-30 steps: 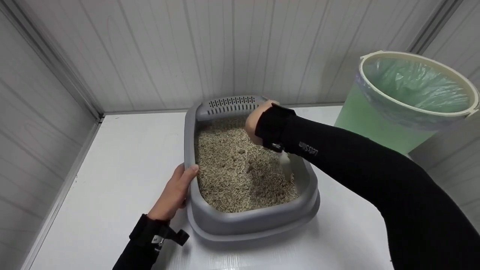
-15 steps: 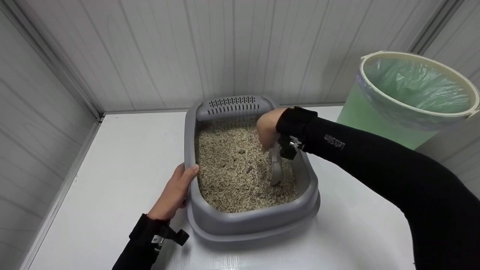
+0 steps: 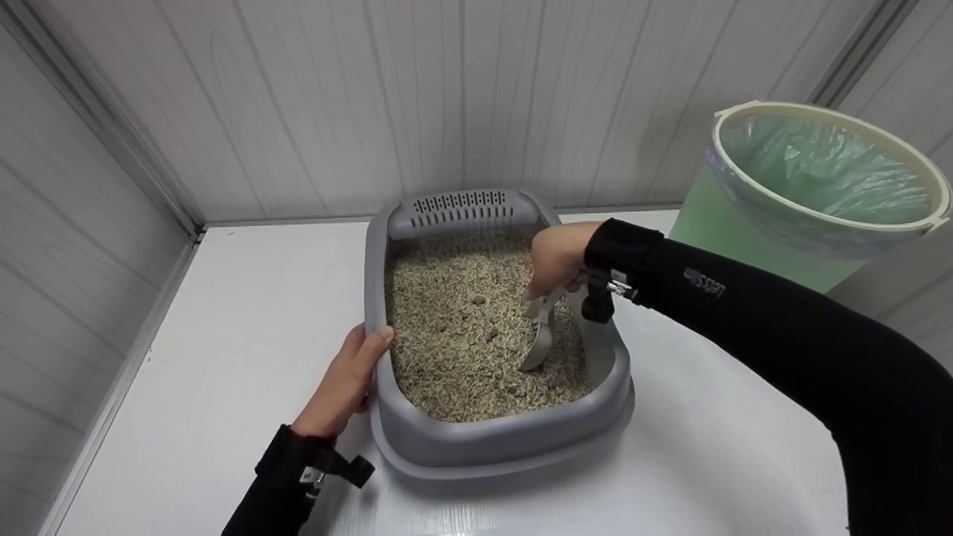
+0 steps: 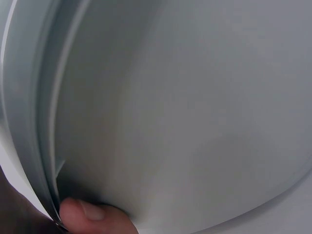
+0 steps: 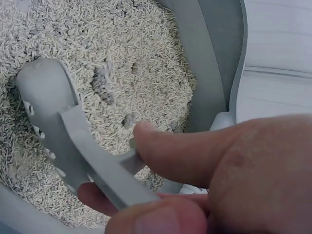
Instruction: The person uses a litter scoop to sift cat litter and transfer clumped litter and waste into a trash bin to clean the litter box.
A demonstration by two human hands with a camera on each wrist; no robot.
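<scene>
On the left, the left hand [image 3: 344, 387] grips the rim of the grey litter box [image 3: 387, 428], thumb hooked over the edge and fingers curled under the lip; the left wrist view shows only a thumb tip against the box wall. The box sits on the white surface [image 3: 246, 335] and is filled with pale pellet litter [image 3: 454, 335], with a few darker clumps near the middle. Right of centre, the right hand [image 3: 557, 257] pinches the handle of a grey slotted scoop [image 3: 537, 339], whose blade is dug into the litter near the right wall. The green-lined bin [image 3: 819, 179] stands at far right. A steep or jerky lift could flick pellets over the rim; a loose pinch could let the scoop twist and drop its load.
</scene>
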